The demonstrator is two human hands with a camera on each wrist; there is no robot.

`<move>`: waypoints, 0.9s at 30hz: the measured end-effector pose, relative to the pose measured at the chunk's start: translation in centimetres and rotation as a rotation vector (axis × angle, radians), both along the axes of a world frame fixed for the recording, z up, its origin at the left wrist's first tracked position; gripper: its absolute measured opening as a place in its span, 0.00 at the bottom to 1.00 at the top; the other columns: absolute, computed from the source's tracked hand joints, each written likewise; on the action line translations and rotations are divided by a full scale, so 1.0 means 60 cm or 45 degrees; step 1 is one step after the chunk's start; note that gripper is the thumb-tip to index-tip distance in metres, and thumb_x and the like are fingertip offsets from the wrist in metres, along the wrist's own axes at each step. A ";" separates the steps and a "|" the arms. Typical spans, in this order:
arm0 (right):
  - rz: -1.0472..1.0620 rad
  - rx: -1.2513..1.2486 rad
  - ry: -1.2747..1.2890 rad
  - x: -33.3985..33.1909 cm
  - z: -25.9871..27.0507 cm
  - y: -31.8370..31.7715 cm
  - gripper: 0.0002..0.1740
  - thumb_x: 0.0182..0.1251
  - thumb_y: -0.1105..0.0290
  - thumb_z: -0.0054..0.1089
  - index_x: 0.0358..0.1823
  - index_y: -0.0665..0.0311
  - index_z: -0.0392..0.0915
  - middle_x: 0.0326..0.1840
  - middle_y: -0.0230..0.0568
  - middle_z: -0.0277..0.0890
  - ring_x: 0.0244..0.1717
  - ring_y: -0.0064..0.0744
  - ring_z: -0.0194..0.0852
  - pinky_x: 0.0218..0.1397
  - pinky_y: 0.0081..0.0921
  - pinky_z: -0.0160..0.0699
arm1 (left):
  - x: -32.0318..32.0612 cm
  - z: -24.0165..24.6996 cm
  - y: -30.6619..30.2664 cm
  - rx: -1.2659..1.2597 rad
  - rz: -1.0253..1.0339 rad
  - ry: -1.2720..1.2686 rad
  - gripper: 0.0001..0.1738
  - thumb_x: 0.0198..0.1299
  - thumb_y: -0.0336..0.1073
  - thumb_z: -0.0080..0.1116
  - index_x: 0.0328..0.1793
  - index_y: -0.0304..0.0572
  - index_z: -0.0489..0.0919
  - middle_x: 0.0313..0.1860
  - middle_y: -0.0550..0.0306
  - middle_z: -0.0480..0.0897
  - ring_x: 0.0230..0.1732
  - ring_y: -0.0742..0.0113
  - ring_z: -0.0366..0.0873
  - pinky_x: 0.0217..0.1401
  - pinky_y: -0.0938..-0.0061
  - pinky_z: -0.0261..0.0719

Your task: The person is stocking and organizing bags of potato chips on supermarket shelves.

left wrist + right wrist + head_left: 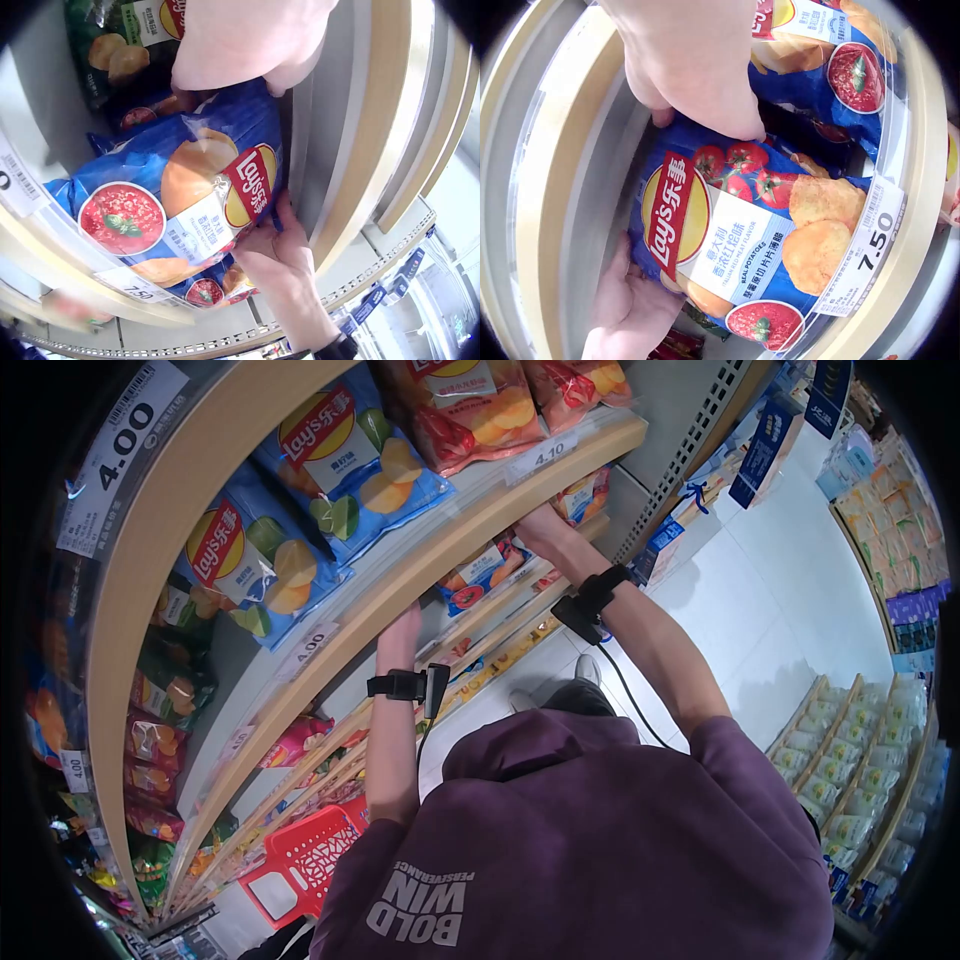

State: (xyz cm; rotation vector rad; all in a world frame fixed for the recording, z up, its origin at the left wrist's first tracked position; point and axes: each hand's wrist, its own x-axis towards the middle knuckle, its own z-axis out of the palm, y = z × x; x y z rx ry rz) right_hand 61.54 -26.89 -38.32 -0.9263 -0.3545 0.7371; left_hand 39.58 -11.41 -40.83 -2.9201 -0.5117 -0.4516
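A blue Lay's potato chip bag [482, 575] sits on a lower shelf between my two hands. Red tomatoes, chips and a bowl of red sauce are printed on it. In the left wrist view my left hand [251, 37] grips one end of this bag [210, 180], its fingers partly hidden behind the edge. My right hand [281, 259] holds the opposite end, thumb along the side and fingers partly out of sight. From the right wrist, my right hand [694, 67] covers the upper edge of the bag [735, 225], and my left hand [634, 307] is at the lower left corner.
A second blue chip bag [840, 75] lies beside my right hand, a dark green one [120, 45] beside my left. A shelf lip with a 7.50 price tag [862, 255] runs along the front. Overhead, an upper shelf edge [430, 550] overhangs my hands. A red basket [310, 850] is below left.
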 end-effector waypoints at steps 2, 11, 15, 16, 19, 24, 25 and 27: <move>-0.041 0.034 -0.005 -0.003 -0.001 0.001 0.18 0.71 0.66 0.60 0.59 0.61 0.71 0.52 0.37 0.75 0.50 0.27 0.75 0.51 0.29 0.77 | -0.007 0.011 0.000 0.265 -0.050 0.149 0.18 0.65 0.33 0.51 0.59 0.38 0.76 0.53 0.45 0.79 0.57 0.51 0.75 0.62 0.62 0.73; -0.156 -0.303 -0.353 -0.014 -0.007 -0.022 0.19 0.71 0.65 0.59 0.56 0.70 0.74 0.47 0.43 0.80 0.45 0.31 0.79 0.53 0.28 0.77 | 0.030 -0.023 0.012 -0.631 0.040 0.134 0.25 0.61 0.38 0.62 0.64 0.36 0.75 0.59 0.48 0.78 0.63 0.60 0.74 0.69 0.69 0.70; -0.174 -0.620 -0.867 -0.034 -0.043 -0.099 0.16 0.70 0.64 0.60 0.48 0.73 0.78 0.41 0.45 0.83 0.43 0.27 0.80 0.50 0.27 0.78 | 0.060 0.001 -0.004 -1.873 0.203 -0.288 0.28 0.59 0.44 0.68 0.62 0.35 0.78 0.59 0.50 0.80 0.61 0.64 0.75 0.68 0.72 0.69; -0.163 -0.631 -0.827 -0.041 -0.028 -0.125 0.16 0.71 0.65 0.60 0.51 0.71 0.78 0.44 0.43 0.83 0.46 0.26 0.80 0.52 0.26 0.78 | 0.063 0.004 -0.009 -1.929 0.196 -0.204 0.31 0.57 0.47 0.70 0.61 0.34 0.78 0.58 0.50 0.80 0.60 0.66 0.75 0.68 0.73 0.68; -0.152 -0.666 -0.784 -0.038 -0.035 -0.154 0.17 0.70 0.65 0.62 0.54 0.68 0.77 0.48 0.41 0.83 0.46 0.28 0.81 0.51 0.26 0.79 | 0.070 0.011 -0.022 -1.995 0.201 -0.013 0.37 0.52 0.54 0.75 0.60 0.32 0.79 0.57 0.51 0.81 0.59 0.68 0.75 0.68 0.75 0.66; -0.164 -0.586 -0.814 -0.044 -0.037 -0.142 0.26 0.68 0.61 0.64 0.62 0.68 0.72 0.55 0.47 0.80 0.52 0.32 0.81 0.54 0.28 0.80 | 0.097 0.031 -0.047 -1.843 0.253 0.061 0.42 0.53 0.58 0.72 0.63 0.30 0.76 0.58 0.51 0.80 0.60 0.66 0.74 0.69 0.75 0.65; -0.148 -0.608 -0.854 -0.044 -0.042 -0.136 0.25 0.69 0.62 0.63 0.62 0.68 0.72 0.55 0.46 0.80 0.53 0.32 0.80 0.54 0.28 0.80 | 0.104 0.015 -0.042 -1.891 0.245 0.069 0.43 0.53 0.59 0.72 0.63 0.29 0.76 0.59 0.51 0.80 0.60 0.66 0.74 0.69 0.74 0.65; -0.112 -0.647 -0.943 -0.037 -0.059 -0.123 0.23 0.71 0.65 0.62 0.62 0.68 0.71 0.57 0.43 0.79 0.55 0.31 0.79 0.55 0.27 0.80 | 0.122 -0.039 -0.018 -1.984 0.229 0.073 0.44 0.53 0.60 0.71 0.64 0.29 0.76 0.59 0.52 0.80 0.60 0.65 0.74 0.69 0.74 0.64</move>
